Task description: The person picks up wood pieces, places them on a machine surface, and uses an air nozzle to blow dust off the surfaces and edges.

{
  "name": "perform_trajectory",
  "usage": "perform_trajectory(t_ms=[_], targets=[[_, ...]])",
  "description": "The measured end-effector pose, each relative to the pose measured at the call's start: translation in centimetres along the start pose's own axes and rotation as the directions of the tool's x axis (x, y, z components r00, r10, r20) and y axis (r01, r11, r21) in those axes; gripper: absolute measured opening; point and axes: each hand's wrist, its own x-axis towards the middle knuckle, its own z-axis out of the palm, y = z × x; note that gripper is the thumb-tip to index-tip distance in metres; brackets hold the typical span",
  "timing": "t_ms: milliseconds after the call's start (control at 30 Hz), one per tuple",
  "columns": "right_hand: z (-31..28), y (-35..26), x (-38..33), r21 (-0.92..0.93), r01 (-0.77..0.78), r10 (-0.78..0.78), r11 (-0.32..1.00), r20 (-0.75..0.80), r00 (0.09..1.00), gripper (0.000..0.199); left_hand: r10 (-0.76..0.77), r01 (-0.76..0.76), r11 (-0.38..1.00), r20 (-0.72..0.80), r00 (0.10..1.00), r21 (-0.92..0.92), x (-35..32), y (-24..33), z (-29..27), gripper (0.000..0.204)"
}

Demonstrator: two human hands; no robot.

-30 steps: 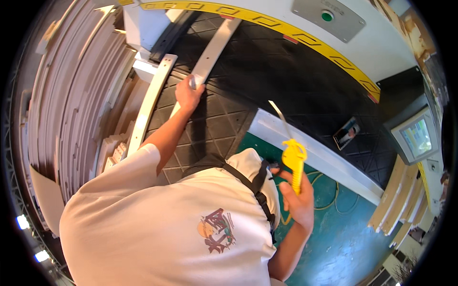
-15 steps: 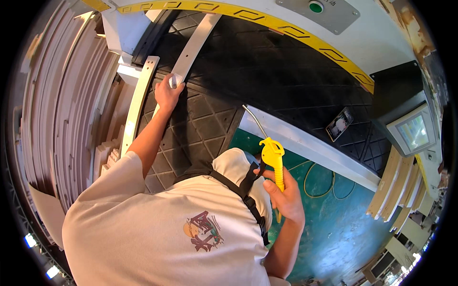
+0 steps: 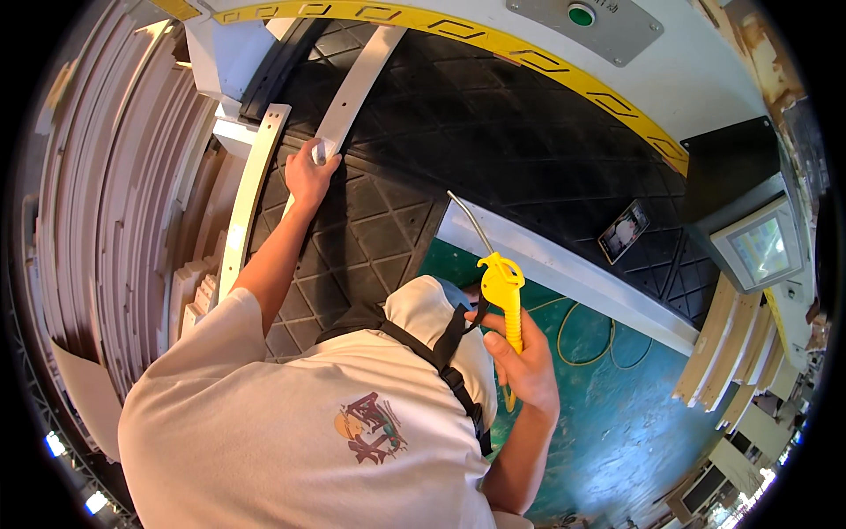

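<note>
My left hand (image 3: 308,174) reaches far forward and grips the near end of a long pale strip (image 3: 361,75) lying on the black diamond-patterned mat (image 3: 493,132). A second pale strip with holes (image 3: 251,189) lies beside it along the mat's left edge. My right hand (image 3: 527,360) is held close to my chest and is closed around a yellow air blow gun (image 3: 502,286). Its thin metal nozzle (image 3: 469,220) points up toward the mat. My light shirt and a black strap fill the lower middle.
Stacked pale panels (image 3: 106,203) stand on edge at the left. A yellow-striped machine rim (image 3: 493,44) with a green button (image 3: 579,14) curves along the top. A small screen (image 3: 758,251) sits at the right, a yellow hose (image 3: 586,339) coils on the green floor, and boards (image 3: 731,361) lean nearby.
My left hand has slid along the strip while keeping its grip. My right hand with the blow gun stays near my chest, slightly lower in view.
</note>
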Motion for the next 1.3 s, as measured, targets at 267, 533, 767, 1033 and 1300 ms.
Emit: perform_trajectory(t_ms=[267,533,767,1033,1300], targets=[[0.2,-0.3,0.7,-0.026,0.050,-0.050,0.998,0.011,0.999,0.053,-0.031,0.031,0.999,0.007,1.000,-0.009,0.0,0.3,-0.2,0.058],[0.2,-0.6,1.0,-0.020,0.010,-0.010,1.000,0.012,1.000,0.054,-0.032,0.033,0.999,0.037,0.999,-0.009,0.0,0.0,-0.3,0.059],[0.0,-0.9,1.0,-0.028,0.048,-0.048,0.998,-0.003,0.999,0.051,-0.052,0.052,0.999,0.047,0.998,-0.010,0.0,0.6,-0.6,0.061],[-0.3,-1.2,1.1,-0.033,0.045,-0.044,0.998,0.019,0.999,0.051,-0.008,0.007,0.999,-0.017,1.000,-0.039,-0.1,0.4,-0.3,0.057],[1.5,-4.2,2.4,0.145,0.269,-0.250,0.952,-0.135,0.959,0.052,-0.032,0.032,0.999,0.038,0.999,-0.015,-0.1,0.0,-0.3,0.060]])
